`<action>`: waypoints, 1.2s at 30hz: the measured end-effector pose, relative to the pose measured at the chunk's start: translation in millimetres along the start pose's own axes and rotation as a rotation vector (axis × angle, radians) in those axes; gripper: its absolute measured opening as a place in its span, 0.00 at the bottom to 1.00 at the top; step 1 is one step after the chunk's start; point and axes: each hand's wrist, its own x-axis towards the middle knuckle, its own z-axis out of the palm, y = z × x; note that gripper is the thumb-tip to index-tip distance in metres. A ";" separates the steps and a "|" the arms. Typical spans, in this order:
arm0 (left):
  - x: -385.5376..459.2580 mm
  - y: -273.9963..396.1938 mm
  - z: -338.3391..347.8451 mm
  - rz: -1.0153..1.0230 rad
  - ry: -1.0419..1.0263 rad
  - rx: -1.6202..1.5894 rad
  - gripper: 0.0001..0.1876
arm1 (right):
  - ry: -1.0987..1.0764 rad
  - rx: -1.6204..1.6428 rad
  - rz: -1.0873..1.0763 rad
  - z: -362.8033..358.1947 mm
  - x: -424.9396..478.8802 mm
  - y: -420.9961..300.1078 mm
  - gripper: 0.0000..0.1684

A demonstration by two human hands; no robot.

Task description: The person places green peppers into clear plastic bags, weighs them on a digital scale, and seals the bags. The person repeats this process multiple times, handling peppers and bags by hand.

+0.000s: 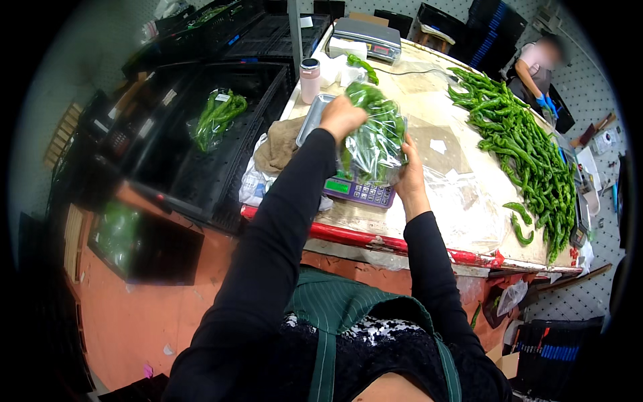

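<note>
A clear plastic bag of green peppers (374, 135) is held up over a purple digital scale (359, 193). My left hand (343, 118) grips the bag at its upper left; its fingertips are partly hidden. My right hand (412, 173) holds the bag's lower right side, with the thumb and fingers partly behind it. A grey tray (316, 118) lies left of the bag, beside a brown cloth (281, 145). A pink-lidded bottle (310, 80) stands behind the tray. Across the table (442, 105) spreads a large heap of long green peppers (522, 145).
A black crate (176, 166) at left holds another bag of peppers (218, 118). A second scale (366, 37) stands at the table's back. Flat clear bags (467, 206) lie right of my right hand. A co-worker (537, 70) with blue gloves is at the far right.
</note>
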 end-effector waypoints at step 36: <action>-138.5 -132.2 -160.9 -0.364 -0.411 -1.220 0.36 | -0.529 0.411 0.473 137.8 -26.2 75.2 0.20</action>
